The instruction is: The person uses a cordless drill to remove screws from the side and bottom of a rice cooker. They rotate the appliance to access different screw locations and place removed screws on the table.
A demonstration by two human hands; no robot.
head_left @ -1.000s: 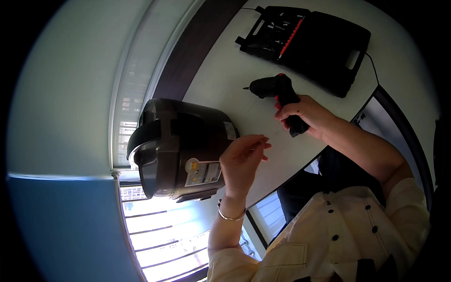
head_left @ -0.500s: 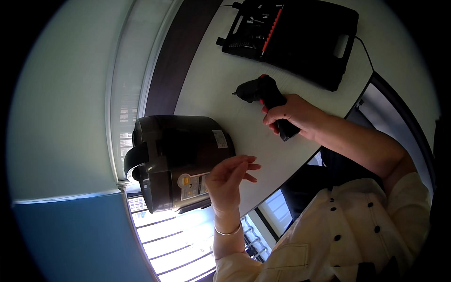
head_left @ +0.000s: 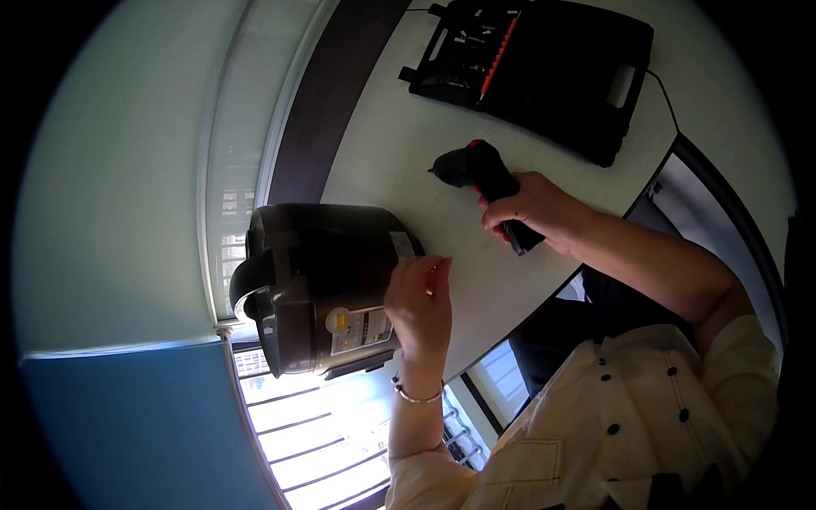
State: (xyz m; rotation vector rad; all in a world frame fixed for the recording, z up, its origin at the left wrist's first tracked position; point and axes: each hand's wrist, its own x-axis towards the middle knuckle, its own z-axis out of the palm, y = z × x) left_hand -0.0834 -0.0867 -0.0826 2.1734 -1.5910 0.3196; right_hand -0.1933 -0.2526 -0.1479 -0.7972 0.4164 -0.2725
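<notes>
My right hand (head_left: 527, 208) grips a black cordless screwdriver (head_left: 466, 166) with red details and a short bit pointing left, held above the pale tabletop (head_left: 459, 289). My left hand (head_left: 421, 302), below and left of it, has its fingers curled and pinched beside the right end of a dark rice cooker (head_left: 314, 255) with a label on its side; whether the fingers touch it or hold something small I cannot tell. Higher up, a black tool case (head_left: 569, 76) lies open, bits and a red strip in its left half.
A dark strip (head_left: 323, 102) borders the table's left side beside a pale wall (head_left: 119, 212) and a blue panel (head_left: 119, 425). A bright barred window (head_left: 314, 433) lies behind my left arm. A dark cord (head_left: 667, 102) runs from the case toward the table's right edge.
My left hand moved down, then back up, its fingers now more curled. The screwdriver in my right hand stays nearly in place; the whole view has shifted slightly.
</notes>
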